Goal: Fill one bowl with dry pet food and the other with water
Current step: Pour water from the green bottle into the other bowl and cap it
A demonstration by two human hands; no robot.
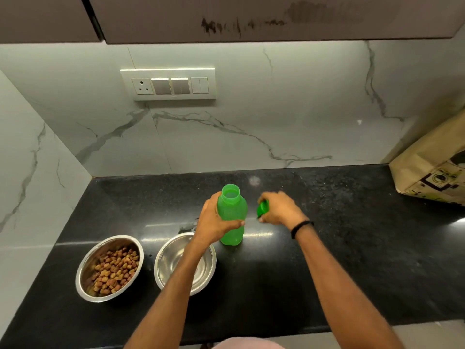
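A green plastic bottle (232,215) stands upright on the black counter (339,248) with its mouth uncovered. My left hand (214,221) is wrapped around its left side. Just to the right of the bottle, my right hand (279,209) holds the green cap (263,209) a little above the counter. At the front left a steel bowl (86,267) holds brown dry pet food (114,269). Beside it on the right stands a second steel bowl (171,255), with no food in it and partly hidden by my left forearm.
A brown paper bag (435,167) stands at the far right of the counter against the wall. Marble walls close the counter at the back and left, with a switch panel (168,83) on the back wall. Cabinets (251,16) hang overhead.
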